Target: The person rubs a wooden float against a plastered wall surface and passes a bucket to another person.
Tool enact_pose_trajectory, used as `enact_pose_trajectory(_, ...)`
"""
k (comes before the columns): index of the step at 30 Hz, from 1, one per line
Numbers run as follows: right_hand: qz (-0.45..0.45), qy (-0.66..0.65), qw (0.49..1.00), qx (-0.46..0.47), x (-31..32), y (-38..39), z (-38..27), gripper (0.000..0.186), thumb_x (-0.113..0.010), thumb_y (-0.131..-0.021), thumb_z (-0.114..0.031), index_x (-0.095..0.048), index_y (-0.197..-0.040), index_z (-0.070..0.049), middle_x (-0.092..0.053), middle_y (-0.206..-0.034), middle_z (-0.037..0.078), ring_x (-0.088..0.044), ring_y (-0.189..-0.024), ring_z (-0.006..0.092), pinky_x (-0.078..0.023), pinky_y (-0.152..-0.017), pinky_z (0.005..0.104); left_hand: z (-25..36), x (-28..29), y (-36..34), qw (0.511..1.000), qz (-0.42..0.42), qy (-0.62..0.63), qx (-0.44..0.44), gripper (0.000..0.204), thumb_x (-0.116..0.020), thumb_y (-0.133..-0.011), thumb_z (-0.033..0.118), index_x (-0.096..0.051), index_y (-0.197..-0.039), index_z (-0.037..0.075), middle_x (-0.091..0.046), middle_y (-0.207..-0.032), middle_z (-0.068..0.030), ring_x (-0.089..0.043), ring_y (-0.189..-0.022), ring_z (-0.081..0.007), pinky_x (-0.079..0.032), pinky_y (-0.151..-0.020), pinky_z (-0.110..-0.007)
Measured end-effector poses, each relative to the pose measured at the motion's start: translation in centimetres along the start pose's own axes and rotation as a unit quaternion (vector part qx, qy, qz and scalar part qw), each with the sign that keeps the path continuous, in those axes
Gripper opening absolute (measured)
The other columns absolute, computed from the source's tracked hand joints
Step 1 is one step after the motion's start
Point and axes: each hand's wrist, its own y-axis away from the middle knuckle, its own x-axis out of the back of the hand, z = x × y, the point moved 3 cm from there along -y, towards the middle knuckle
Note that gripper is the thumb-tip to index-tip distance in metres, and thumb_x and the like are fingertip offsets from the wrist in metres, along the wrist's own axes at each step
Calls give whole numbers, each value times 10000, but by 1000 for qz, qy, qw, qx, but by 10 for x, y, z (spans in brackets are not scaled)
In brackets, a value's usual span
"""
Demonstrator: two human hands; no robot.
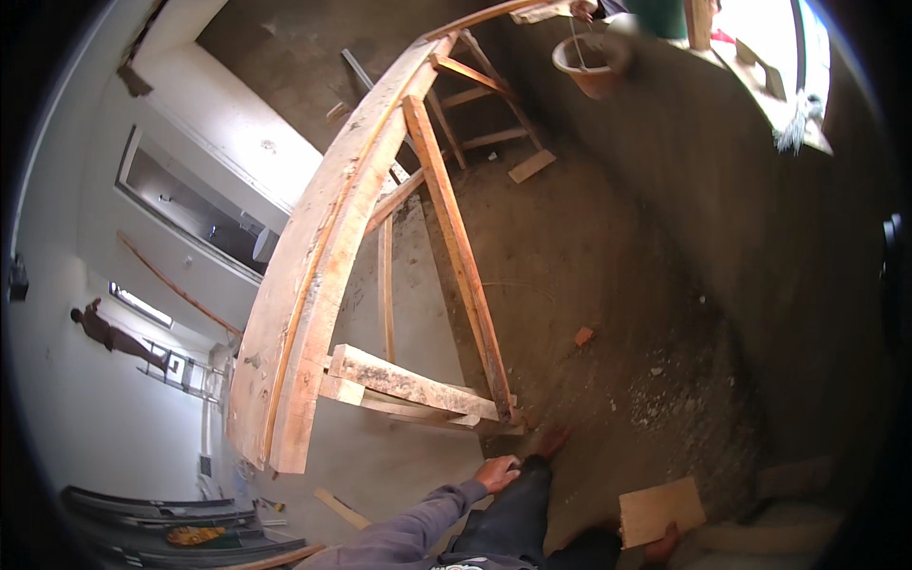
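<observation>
My left hand (499, 472), at the end of a grey-purple sleeve, rests by my bent knee in dark trousers. Its fingers are curled in, and nothing shows in them. Low at the right, my right hand (663, 544) grips a flat, square-cut wooden board (662, 511) by its lower edge. Part of that hand lies in shadow. Beyond my left hand stands a timber trestle; its long plank top (318, 275) runs from the lower left to the top. One slanted leg (461, 261) comes down close to my bare foot (551, 443).
At the top, another person's hand (583, 9) holds a bucket (594, 68) by its handle. A second person (109, 332) stands on a ladder-like frame at far left. A brick piece (583, 336) and rubble (670, 404) lie on the floor. A dark wall rises at right.
</observation>
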Motion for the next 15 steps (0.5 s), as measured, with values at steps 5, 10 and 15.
enact_pose_trajectory(5,303,101,947,-39,-11,24,-12,440,-487,-868,-281,-478,-1178,31,-528,-1120,147,-488,-1001,307,-402,-910,448,-44,3,72,995,-18,0,101,338,-587,-811,338,-583,-994,53,-616,-985,-172,-582,-934,-352,-462,-794,-426)
enact_pose_trajectory(10,284,52,957,-34,-26,32,-42,538,-478,-865,-367,-435,-1244,12,-521,-1169,163,-506,-1044,337,-405,-927,475,-79,-5,146,968,-32,-4,249,327,-623,-778,359,-636,-928,69,-641,-946,-160,-604,-921,-317,-474,-793,-400)
enact_pose_trajectory(15,119,76,988,58,-27,21,-59,569,-461,-863,-386,-400,-1250,26,-525,-1161,183,-530,-1034,335,-438,-898,455,-93,-26,200,933,-5,133,333,280,-619,-774,304,-655,-902,57,-661,-815,-134,-631,-752,-279,-491,-730,-366)
